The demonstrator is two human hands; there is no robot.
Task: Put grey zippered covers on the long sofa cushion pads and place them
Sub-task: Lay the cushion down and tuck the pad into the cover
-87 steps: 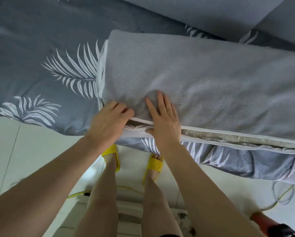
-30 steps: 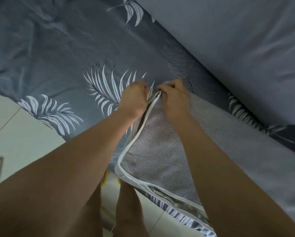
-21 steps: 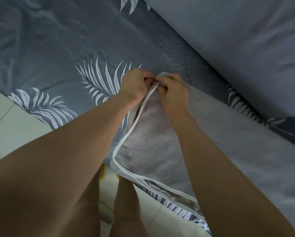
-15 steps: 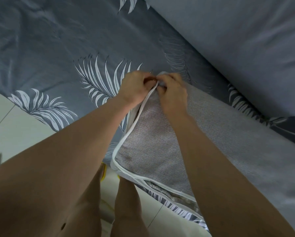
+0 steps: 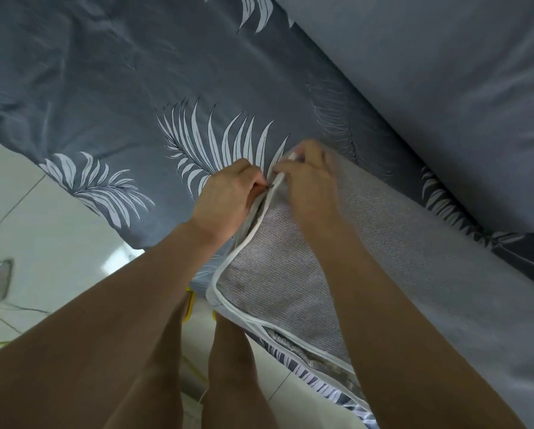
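The grey cover (image 5: 290,274) is now being worked at its far corner, just above the centre of the frame. A few seconds ago we had both hands on its long near edge, the right one pressed flat. Now the left hand (image 5: 228,193) has its fingers curled in, pinching the seam beside the white piping (image 5: 247,243). The right hand (image 5: 309,184) pinches the corner fabric from the other side, so the knuckles of the two almost meet. In the last half second the left hand has slipped a little toward us along the piping. We judge that it is starting the zip down the short end. We cannot make out the slider itself.

Outward from the hands, the piping runs down and round the near corner. Past that corner, at lower centre, the long edge gapes and the pad (image 5: 290,339) shows through, so most of the closing is left to do. The cover rests on the leaf-print sheet (image 5: 104,88), which fills the upper left. A plain grey cushion (image 5: 445,72) lies in the upper right. The pale floor (image 5: 42,227) shows at the left.
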